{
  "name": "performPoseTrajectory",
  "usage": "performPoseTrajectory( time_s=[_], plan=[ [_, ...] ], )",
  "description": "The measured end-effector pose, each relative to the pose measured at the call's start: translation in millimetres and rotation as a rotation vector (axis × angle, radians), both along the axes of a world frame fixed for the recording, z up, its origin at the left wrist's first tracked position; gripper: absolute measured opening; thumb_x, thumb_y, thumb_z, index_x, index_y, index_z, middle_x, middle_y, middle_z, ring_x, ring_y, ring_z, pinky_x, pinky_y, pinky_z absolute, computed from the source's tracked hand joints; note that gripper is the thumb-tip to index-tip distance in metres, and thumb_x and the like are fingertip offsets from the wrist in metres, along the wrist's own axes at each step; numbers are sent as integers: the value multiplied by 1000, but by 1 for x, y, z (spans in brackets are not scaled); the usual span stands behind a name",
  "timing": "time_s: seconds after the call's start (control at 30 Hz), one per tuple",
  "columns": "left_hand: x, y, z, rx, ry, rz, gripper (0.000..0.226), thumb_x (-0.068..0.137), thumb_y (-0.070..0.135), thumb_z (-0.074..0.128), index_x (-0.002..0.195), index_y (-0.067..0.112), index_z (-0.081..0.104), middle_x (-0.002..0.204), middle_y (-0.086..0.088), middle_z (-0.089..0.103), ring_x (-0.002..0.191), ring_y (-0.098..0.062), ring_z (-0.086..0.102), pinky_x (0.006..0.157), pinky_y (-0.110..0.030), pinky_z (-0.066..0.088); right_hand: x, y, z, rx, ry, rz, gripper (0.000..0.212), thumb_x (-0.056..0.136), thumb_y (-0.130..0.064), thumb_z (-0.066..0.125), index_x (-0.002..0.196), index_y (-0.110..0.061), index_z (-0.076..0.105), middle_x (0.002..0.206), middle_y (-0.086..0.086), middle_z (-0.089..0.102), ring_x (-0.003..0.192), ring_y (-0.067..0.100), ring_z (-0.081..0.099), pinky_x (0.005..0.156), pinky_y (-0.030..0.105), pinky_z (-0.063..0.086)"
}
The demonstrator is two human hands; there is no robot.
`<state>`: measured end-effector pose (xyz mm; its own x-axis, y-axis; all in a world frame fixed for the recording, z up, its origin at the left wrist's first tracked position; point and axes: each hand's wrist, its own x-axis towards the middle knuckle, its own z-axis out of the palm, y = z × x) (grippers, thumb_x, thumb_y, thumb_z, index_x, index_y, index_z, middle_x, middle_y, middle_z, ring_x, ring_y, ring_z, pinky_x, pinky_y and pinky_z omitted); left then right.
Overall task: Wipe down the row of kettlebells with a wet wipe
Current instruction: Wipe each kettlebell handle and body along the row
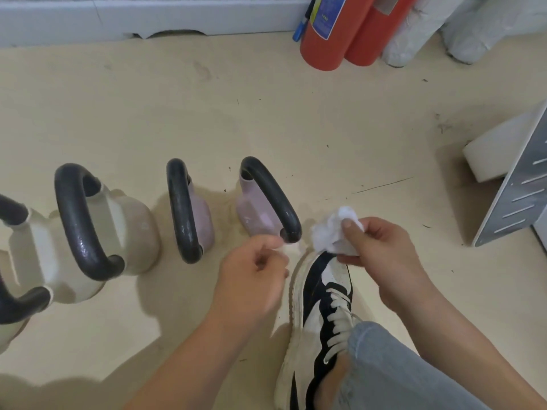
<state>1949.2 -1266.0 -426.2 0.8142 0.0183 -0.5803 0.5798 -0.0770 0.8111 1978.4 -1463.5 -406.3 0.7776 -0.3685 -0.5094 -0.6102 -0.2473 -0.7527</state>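
Several kettlebells with black handles stand in a row on the beige floor. Two are cream: one cut off at the left edge [17,261], one beside it [118,229]. Two are pale pink: the middle one [201,214] and the rightmost one [254,208]. My right hand [381,247] is shut on a crumpled white wet wipe [331,232], held just right of the rightmost kettlebell's handle. My left hand [254,267] hovers in front of that kettlebell, blurred, its fingers curled with nothing seen in them.
My black-and-white sneaker [316,315] and jeans leg [399,371] lie below my hands. Two red fire extinguishers [334,34] and wrapped rolls [420,28] stand at the far wall. A grey slotted metal panel [518,179] and a white block [491,152] sit at the right.
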Motion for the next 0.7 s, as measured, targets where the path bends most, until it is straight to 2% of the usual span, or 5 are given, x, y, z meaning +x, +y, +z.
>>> performPoseTrajectory(
  time_s=[0.13, 0.33, 0.47, 0.53, 0.7],
  plan=[
    [-5, 11, -20, 34, 86, 1, 21, 96, 13, 62, 110, 27, 69, 91, 1, 76, 83, -19, 75, 78, -36, 63, 22, 22, -11, -129, -36, 314, 19, 105, -18, 55, 111, -29, 69, 97, -5, 79, 93, 17, 76, 95, 47, 59],
    [-7, 10, -32, 54, 88, -61, 22, 96, 16, 60, 112, 29, 69, 95, 4, 76, 87, -14, 75, 86, -41, 62, 21, 30, -30, 96, 63, 537, 37, 108, -13, 46, 115, -33, 77, 117, 22, 72, 120, 45, 62, 112, 64, 43],
    [-9, 2, -31, 82, 48, -66, 21, 97, 15, 59, 105, 31, 72, 99, 7, 74, 86, -4, 70, 79, -19, 56, 2, 23, -16, -20, 54, 528, 34, 107, -12, 49, 110, -28, 79, 90, 26, 70, 75, 44, 61, 83, 50, 61],
    [-11, -3, -26, 101, 17, -68, 22, 97, 15, 60, 107, 30, 71, 98, 12, 70, 85, 5, 65, 68, -3, 47, -6, 22, -9, -94, 124, 599, 26, 101, -4, 52, 98, -10, 78, 63, 5, 53, 50, 15, 38, 53, 28, 39],
    [-13, -2, -19, -261, 165, 55, 31, 85, 18, 71, 114, 27, 70, 108, 4, 75, 97, -8, 71, 84, -22, 55, -11, 32, 3, 167, 218, 583, 18, 87, -24, 71, 93, -9, 79, 84, 15, 76, 79, 22, 71, 85, 49, 59]
  ],
)
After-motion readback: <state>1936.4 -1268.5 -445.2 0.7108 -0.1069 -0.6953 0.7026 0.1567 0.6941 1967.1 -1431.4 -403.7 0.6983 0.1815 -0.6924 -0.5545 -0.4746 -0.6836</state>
